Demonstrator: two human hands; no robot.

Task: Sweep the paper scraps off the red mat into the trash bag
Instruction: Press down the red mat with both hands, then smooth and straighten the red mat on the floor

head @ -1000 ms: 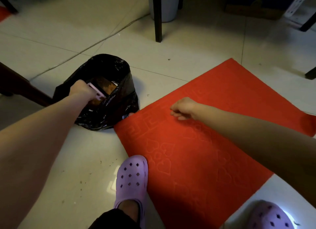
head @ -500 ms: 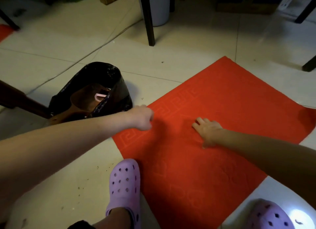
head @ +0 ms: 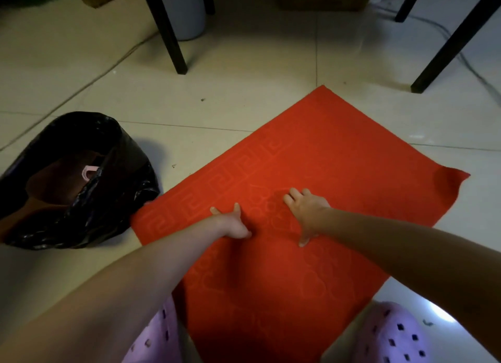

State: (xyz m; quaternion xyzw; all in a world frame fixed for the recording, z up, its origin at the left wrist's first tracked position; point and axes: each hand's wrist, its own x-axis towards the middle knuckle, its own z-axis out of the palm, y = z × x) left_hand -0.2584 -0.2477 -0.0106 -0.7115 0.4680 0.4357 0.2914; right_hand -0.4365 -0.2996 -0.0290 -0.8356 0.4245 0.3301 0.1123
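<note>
A: What are the hands doing just now?

B: Both are lying on the red mat (head: 352, 172). The right hand (head: 307, 210) is pressing flat with its fingers spread. The left hand (head: 231, 223) is resting beside it with two fingers reaching forward, and I am seeing nothing held in it.

A: And the paper scraps?

B: I am not finding any on the mat; perhaps they are too small in this dim light. The trash bag (head: 89, 227) is sitting to the left of the left hand, mouth open, its plastic touching the mat's corner on that side.

A: So how should the sweep be going?

B: I am thinking of flat palms, travelling together to the left in one low stroke. That way the scraps are sliding toward the bag and not scattering over the floor (head: 244, 105).

A: Any edges to mind?

B: To the right of the right hand, a corner (head: 450, 176) is curling up, and scraps may be hiding there. Beyond the fingertips the mat is lying open, and the black legs (head: 165, 31) are standing well apart from it. Behind the wrists, purple shoes (head: 390, 338) are sitting just beside the mat.
</note>
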